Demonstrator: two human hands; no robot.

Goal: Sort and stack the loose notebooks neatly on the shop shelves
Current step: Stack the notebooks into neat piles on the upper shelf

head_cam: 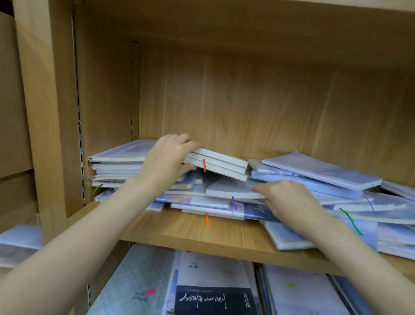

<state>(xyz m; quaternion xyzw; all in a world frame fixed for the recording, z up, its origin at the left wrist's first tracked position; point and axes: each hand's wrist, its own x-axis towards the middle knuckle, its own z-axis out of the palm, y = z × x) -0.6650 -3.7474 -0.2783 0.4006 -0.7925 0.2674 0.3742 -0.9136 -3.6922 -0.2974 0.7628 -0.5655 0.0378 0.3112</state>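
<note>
Both bare forearms reach up and into the wooden shelf [220,235]. The left hand [167,160] is curled round the end of a small bundle of notebooks [219,164], fingers over the top and thumb underneath, lifting that end so the bundle tilts down toward the right above the pile. The bundle looks like three slim notebooks with pale page edges, and a red ribbon marker [204,165] hangs across them. The right hand [286,199] lies lower, palm down, its fingers bent onto the edge of a single pale notebook [233,190] in the middle of the heap; whether it truly grips it or only presses I cannot tell. The heap of loose notebooks [347,193] sprawls across the shelf, pale blue and lavender covers in clear wrap, overlapping at odd angles, too many to count. A neater stack [117,165] sits at the left wall. Other ribbons poke out: one orange [206,219], one purple [234,203], two green. Below, more notebooks lie flat, one with a black cover [216,309].
</note>
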